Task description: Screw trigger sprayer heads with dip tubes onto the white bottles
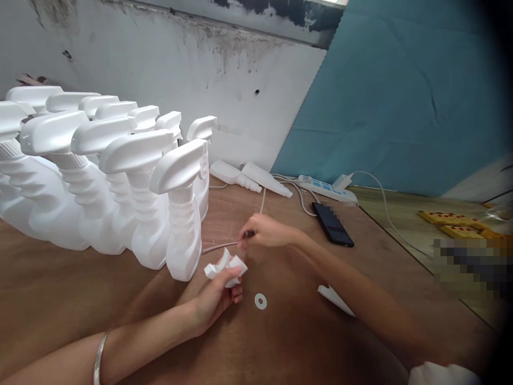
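Note:
My left hand is closed around a white plastic trigger sprayer part, holding it just above the brown table. My right hand is a little farther back and to the right, its fingers curled on a small dark thing whose kind I cannot make out. The fingertips are slightly blurred and sit apart from the white part. Between my arms a flat white ring lies on the table. A white plastic piece lies partly under my right forearm.
Several white spray bottles stand in rows at the left. Two white bottles lie by the wall. A power strip, a cable and a black phone are at the back right. Yellow pieces lie far right.

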Demonstrator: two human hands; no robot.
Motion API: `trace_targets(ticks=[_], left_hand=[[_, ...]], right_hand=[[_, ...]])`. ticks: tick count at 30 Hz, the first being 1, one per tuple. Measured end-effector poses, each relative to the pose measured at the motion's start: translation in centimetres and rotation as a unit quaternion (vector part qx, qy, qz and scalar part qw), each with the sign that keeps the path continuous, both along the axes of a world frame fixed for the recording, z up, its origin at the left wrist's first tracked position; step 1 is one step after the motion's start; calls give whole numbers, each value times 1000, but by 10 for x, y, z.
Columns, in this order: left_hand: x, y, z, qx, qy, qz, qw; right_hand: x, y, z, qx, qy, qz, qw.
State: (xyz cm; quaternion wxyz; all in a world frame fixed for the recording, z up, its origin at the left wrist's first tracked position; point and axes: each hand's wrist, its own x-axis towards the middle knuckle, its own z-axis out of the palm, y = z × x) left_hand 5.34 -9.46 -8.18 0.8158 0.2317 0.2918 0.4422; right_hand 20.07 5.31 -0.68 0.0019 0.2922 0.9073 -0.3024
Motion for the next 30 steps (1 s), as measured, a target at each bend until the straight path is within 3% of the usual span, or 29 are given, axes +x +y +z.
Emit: trace_targets(ticks=[2,5,15,21,24,27,30], left_hand=[[-1,-7,0,32,16,-9,999],[-1,-14,-1,36,14,-24,999],[-1,-11,-3,38,3,-30,999],[-3,-8,-3,-7,-18,-35,999],[-6,-4,-2,-21,-56,-52,997],[-10,-2,-2,-19,-81,-72,994],[-13,-1,-4,-33,-97,-85,991]], right_hand=[[9,17,4,34,-1,-83,996],[16,27,7,-9,41,-129,991],[-43,-32,-26,-160,114,-153,969],[-31,-44,0,-106,156,-203,961],[-11,-59,25,-13,237,-216,947],[12,-79,40,106,304,-234,917],[31,-101,38,105,400,-249,875]])
